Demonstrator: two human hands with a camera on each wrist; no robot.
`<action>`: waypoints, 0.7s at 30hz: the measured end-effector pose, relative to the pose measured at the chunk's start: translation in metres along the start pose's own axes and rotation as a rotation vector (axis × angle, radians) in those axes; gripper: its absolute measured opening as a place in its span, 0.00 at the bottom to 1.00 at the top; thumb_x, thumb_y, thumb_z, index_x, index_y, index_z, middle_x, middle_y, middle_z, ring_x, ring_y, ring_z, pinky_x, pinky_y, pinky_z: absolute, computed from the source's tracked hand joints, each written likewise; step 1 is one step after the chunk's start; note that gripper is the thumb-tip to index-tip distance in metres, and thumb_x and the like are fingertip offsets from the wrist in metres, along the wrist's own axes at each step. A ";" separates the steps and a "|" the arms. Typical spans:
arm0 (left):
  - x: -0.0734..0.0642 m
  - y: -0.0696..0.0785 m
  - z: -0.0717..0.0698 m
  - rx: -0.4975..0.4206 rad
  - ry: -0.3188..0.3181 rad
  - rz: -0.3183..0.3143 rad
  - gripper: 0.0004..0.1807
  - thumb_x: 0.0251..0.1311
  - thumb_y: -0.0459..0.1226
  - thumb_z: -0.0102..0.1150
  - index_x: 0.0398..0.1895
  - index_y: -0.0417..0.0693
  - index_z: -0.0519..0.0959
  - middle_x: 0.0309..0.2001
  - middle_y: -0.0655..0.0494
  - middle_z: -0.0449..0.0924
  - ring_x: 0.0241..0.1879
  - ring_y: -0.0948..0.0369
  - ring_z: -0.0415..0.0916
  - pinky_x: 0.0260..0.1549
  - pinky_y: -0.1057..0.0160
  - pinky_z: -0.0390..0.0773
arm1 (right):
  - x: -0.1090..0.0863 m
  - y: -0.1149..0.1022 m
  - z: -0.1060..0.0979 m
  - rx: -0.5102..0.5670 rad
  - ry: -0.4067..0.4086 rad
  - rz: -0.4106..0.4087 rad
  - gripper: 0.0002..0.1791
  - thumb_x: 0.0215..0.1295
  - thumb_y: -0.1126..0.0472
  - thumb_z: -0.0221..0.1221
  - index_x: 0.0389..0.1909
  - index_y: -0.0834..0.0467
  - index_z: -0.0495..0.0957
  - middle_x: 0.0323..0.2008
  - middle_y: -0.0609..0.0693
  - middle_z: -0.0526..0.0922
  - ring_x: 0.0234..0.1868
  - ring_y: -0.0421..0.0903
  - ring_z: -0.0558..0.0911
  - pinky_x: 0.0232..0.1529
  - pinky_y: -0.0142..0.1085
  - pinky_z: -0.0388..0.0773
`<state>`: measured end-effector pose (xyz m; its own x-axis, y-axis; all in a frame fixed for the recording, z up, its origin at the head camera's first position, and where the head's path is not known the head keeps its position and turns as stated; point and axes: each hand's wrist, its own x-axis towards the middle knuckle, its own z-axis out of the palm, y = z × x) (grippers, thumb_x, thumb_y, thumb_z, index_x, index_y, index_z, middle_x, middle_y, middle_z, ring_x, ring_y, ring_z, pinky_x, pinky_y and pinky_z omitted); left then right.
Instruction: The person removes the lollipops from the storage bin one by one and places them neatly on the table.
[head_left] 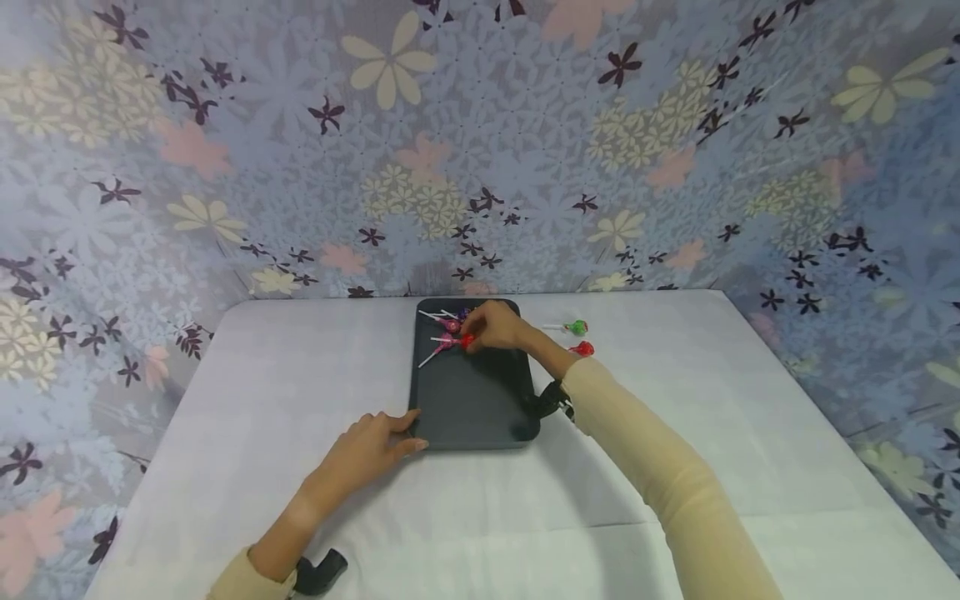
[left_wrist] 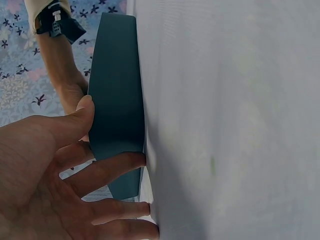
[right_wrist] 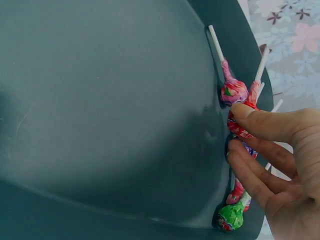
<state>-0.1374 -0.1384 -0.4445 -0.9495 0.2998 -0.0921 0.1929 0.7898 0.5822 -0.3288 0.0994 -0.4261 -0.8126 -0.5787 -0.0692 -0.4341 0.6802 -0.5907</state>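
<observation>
A dark grey-green tray (head_left: pixel 472 400) lies on the white-covered table. At its near left corner, my left hand (head_left: pixel 367 450) holds the tray, the thumb (left_wrist: pixel 86 107) on the rim and the fingers spread along the outer wall. Over the tray's far end, my right hand (head_left: pixel 491 325) pinches a red-wrapped lollipop (right_wrist: pixel 239 125) by its head, its white stick pointing left in the head view. Several lollipops lie close by in the tray, among them a pink one (right_wrist: pixel 234 92) and a green one (right_wrist: pixel 231 216). My right fingers partly hide the purple one (right_wrist: pixel 248 148).
To the right of the tray, a green lollipop (head_left: pixel 577 327) and a red lollipop (head_left: pixel 583 348) lie on the table (head_left: pixel 660 400); my right forearm passes close to the red one. A flower-patterned cloth (head_left: pixel 480 167) hangs behind the table.
</observation>
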 end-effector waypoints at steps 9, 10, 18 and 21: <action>0.004 0.000 -0.001 0.002 0.012 0.028 0.29 0.59 0.50 0.66 0.62 0.47 0.78 0.55 0.43 0.81 0.28 0.62 0.72 0.22 0.64 0.66 | -0.015 0.004 -0.011 0.124 0.073 0.059 0.14 0.50 0.66 0.73 0.40 0.61 0.86 0.41 0.55 0.87 0.43 0.50 0.85 0.47 0.41 0.80; 0.004 0.000 -0.001 0.000 0.007 0.019 0.29 0.59 0.50 0.66 0.62 0.47 0.78 0.55 0.42 0.81 0.27 0.61 0.72 0.21 0.64 0.65 | -0.016 0.003 -0.011 0.152 0.077 0.062 0.15 0.50 0.67 0.73 0.41 0.62 0.85 0.43 0.56 0.86 0.44 0.51 0.85 0.46 0.41 0.80; 0.001 0.000 -0.003 0.008 0.003 -0.002 0.29 0.58 0.50 0.66 0.62 0.47 0.78 0.55 0.43 0.81 0.47 0.52 0.82 0.30 0.60 0.75 | -0.023 0.010 -0.011 0.325 0.123 0.032 0.18 0.53 0.70 0.70 0.47 0.67 0.82 0.51 0.61 0.82 0.49 0.57 0.84 0.48 0.43 0.81; 0.001 0.000 -0.004 0.007 0.001 0.008 0.30 0.59 0.50 0.65 0.62 0.46 0.77 0.55 0.43 0.81 0.53 0.47 0.80 0.34 0.57 0.78 | -0.027 0.012 -0.014 0.349 0.151 0.033 0.17 0.53 0.70 0.70 0.46 0.66 0.83 0.49 0.62 0.83 0.48 0.57 0.84 0.48 0.45 0.81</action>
<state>-0.1393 -0.1402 -0.4413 -0.9482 0.3056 -0.0863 0.2024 0.7910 0.5774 -0.3176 0.1292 -0.4200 -0.8833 -0.4686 0.0113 -0.2695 0.4879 -0.8303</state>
